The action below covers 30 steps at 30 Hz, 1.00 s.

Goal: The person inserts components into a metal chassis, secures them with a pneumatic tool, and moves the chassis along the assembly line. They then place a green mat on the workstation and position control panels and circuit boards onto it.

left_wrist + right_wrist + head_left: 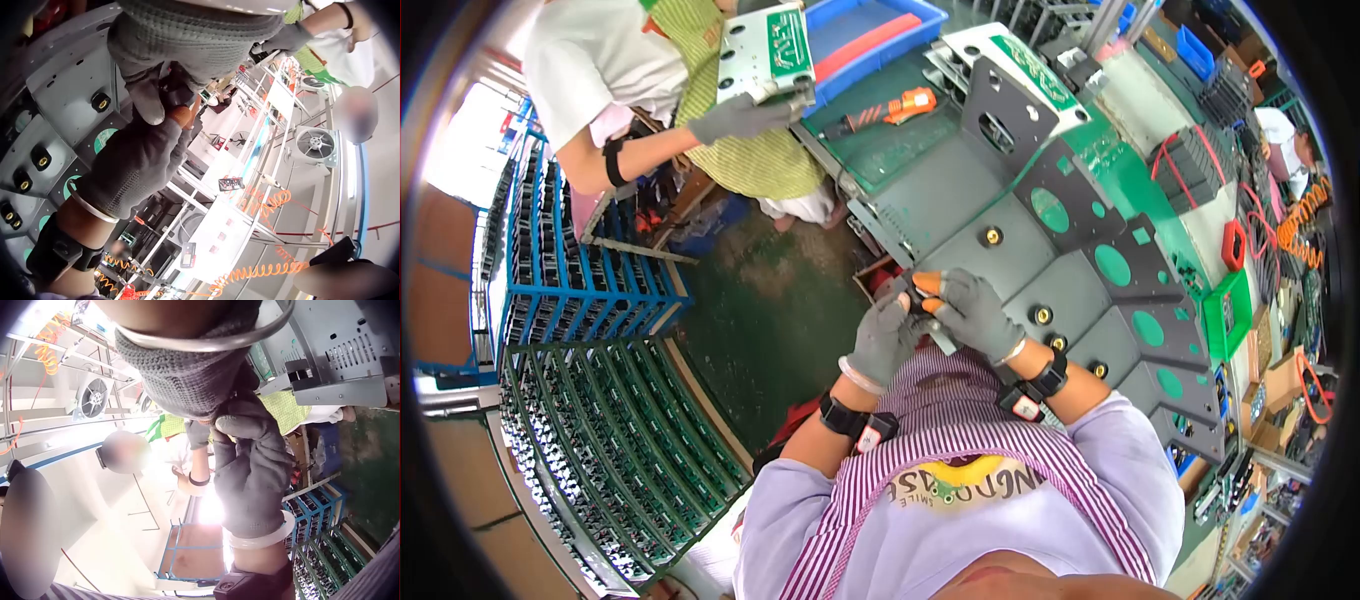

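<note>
Both hands wear grey gloves and meet in front of the apron. In the head view the left hand (882, 338) and the right hand (975, 318) pinch a small dark part (917, 298) between them. Orange fingertips show on the right glove. The left wrist view shows the left hand (194, 47) gripping a dark, rounded part (177, 91), with the right hand (132, 165) touching it from below. In the right wrist view the right hand (190, 378) and left hand (250, 472) hide the part.
Beside the hands lies a large grey metal chassis (970, 240) with black, brass-centred knobs (992, 236). An orange power tool (908, 104) and a blue tray (930, 22) are beyond. Another person in a green apron (760, 170) works at upper left; racks of parts (620, 440) stand left.
</note>
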{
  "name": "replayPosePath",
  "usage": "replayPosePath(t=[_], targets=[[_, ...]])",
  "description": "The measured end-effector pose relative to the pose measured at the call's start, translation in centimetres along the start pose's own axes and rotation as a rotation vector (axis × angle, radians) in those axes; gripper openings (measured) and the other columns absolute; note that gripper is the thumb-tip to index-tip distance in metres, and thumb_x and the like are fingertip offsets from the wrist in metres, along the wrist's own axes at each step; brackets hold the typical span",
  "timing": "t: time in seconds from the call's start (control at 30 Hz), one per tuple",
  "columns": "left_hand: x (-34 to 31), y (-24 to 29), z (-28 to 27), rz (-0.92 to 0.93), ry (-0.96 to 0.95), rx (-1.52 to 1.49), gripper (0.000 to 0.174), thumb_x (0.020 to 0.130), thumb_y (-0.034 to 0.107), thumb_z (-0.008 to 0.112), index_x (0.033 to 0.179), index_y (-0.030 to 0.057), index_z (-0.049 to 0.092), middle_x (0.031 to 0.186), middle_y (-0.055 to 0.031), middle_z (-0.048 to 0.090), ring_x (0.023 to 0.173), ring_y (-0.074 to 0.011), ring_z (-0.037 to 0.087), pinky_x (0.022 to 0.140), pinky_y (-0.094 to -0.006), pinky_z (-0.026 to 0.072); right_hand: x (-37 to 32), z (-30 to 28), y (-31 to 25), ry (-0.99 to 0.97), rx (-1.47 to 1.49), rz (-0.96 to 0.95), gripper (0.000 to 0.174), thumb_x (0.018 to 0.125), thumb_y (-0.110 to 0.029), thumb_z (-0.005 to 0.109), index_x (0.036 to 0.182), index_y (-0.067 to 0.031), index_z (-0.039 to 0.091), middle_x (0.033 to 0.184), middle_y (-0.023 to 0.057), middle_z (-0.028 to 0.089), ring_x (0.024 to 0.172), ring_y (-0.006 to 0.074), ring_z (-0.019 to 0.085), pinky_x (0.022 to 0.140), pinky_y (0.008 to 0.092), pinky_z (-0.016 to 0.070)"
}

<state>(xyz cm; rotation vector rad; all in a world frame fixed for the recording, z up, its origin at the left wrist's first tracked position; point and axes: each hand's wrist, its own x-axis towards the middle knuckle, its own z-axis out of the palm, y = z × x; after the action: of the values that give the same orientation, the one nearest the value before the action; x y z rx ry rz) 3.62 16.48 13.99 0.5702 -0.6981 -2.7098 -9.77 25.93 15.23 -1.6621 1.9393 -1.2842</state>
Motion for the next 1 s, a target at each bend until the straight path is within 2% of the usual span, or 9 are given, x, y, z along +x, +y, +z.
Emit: replayPosePath(t=[0.1, 0.13, 0.27, 0.37, 0.47, 0.67, 0.8, 0.93, 1.0], targets=[[0.0, -0.9, -3.3, 0.031, 0.122, 0.027, 0.027, 0.090, 0.018, 0.044, 0.106, -0.0030, 0.050, 0.099, -0.0110, 0.058, 0.083, -0.0206, 0.059, 0.071, -0.0315, 0.0493, -0.1, 0.6, 1.3, 0.101, -0.017, 0.053, 0.032, 0.076, -0.016, 0.053, 0.105, -0.0050, 0.057, 0.095, 0.0142, 0.059, 0.085, 0.0318, 0.056, 0.074, 0.0374, 0.0461], [0.0, -1.2, -4.4, 0.039, 0.235, 0.010, 0.025, 0.090, 0.017, 0.046, 0.100, -0.0044, 0.051, 0.093, -0.0115, 0.059, 0.080, -0.0221, 0.059, 0.070, -0.0316, 0.0500, -0.2, 0.8, 2.0, 0.144, 0.003, 0.157, 0.033, 0.078, -0.016, 0.053, 0.108, -0.0064, 0.058, 0.090, 0.0133, 0.060, 0.080, 0.0256, 0.058, 0.072, 0.0337, 0.0466], [-0.1, -1.8, -7.6, -0.018, 0.458, 0.178, 0.023, 0.089, 0.017, 0.048, 0.097, -0.0048, 0.051, 0.089, -0.0121, 0.057, 0.077, -0.0221, 0.059, 0.067, -0.0318, 0.0515, -0.7, 1.6, 6.9, -0.056, 0.493, 0.903, 0.033, 0.078, -0.019, 0.054, 0.108, -0.0057, 0.059, 0.079, 0.0104, 0.063, 0.069, 0.0114, 0.057, 0.067, 0.0246, 0.0453], [1.1, -4.4, -11.4, -0.032, 0.443, 0.503, 0.027, 0.087, 0.017, 0.050, 0.098, -0.0072, 0.050, 0.089, -0.0126, 0.057, 0.077, -0.0212, 0.059, 0.066, -0.0313, 0.0515, -0.9, 3.6, 9.2, -0.060, 0.633, 0.966, 0.032, 0.078, -0.020, 0.054, 0.105, -0.0035, 0.061, 0.076, 0.0070, 0.062, 0.064, 0.0113, 0.056, 0.063, 0.0246, 0.0456], [2.4, -4.6, -8.7, -0.138, 0.542, 0.220, 0.025, 0.086, 0.020, 0.053, 0.094, -0.0031, 0.051, 0.087, -0.0093, 0.057, 0.077, -0.0186, 0.058, 0.067, -0.0306, 0.0501, -0.7, 4.8, 9.4, -0.163, 0.517, 1.016, 0.032, 0.079, -0.023, 0.055, 0.104, -0.0043, 0.062, 0.074, 0.0040, 0.061, 0.062, 0.0102, 0.054, 0.059, 0.0251, 0.0448], [4.3, -4.9, -9.1, -0.079, 0.602, 0.328, 0.023, 0.084, 0.022, 0.054, 0.093, 0.0003, 0.054, 0.083, -0.0072, 0.058, 0.077, -0.0174, 0.058, 0.066, -0.0312, 0.0494, -0.6, 6.4, 9.0, -0.051, 0.577, 1.062, 0.028, 0.080, -0.021, 0.054, 0.103, -0.0059, 0.062, 0.077, 0.0044, 0.062, 0.063, 0.0105, 0.055, 0.061, 0.0248, 0.0447], [4.9, -5.5, -11.7, 0.156, 0.351, 0.903, 0.018, 0.083, 0.020, 0.053, 0.089, 0.0040, 0.056, 0.077, -0.0046, 0.058, 0.073, -0.0164, 0.058, 0.063, -0.0315, 0.0491, -0.7, 6.8, 9.2, -0.074, 0.475, 1.034, 0.029, 0.080, -0.019, 0.054, 0.104, -0.0037, 0.060, 0.084, 0.0071, 0.063, 0.070, 0.0123, 0.058, 0.068, 0.0248, 0.0456], [5.8, -4.8, -13.0, -0.016, 0.357, 0.825, 0.018, 0.084, 0.022, 0.052, 0.090, 0.0060, 0.058, 0.076, -0.0028, 0.059, 0.069, -0.0184, 0.058, 0.061, -0.0337, 0.0486, -0.7, 6.9, 8.5, -0.043, 0.520, 0.986, 0.028, 0.081, -0.017, 0.053, 0.103, -0.0027, 0.060, 0.087, 0.0084, 0.063, 0.074, 0.0135, 0.058, 0.071, 0.0249, 0.0456], [5.8, -4.3, -13.4, 0.037, 0.275, 1.139, 0.021, 0.085, 0.024, 0.050, 0.093, 0.0060, 0.058, 0.078, -0.0031, 0.059, 0.069, -0.0194, 0.058, 0.061, -0.0346, 0.0484, -1.3, 8.2, 8.8, 0.010, 0.587, 0.953, 0.027, 0.081, -0.015, 0.051, 0.103, -0.0021, 0.060, 0.087, 0.0090, 0.063, 0.074, 0.0137, 0.059, 0.071, 0.0249, 0.0457]])
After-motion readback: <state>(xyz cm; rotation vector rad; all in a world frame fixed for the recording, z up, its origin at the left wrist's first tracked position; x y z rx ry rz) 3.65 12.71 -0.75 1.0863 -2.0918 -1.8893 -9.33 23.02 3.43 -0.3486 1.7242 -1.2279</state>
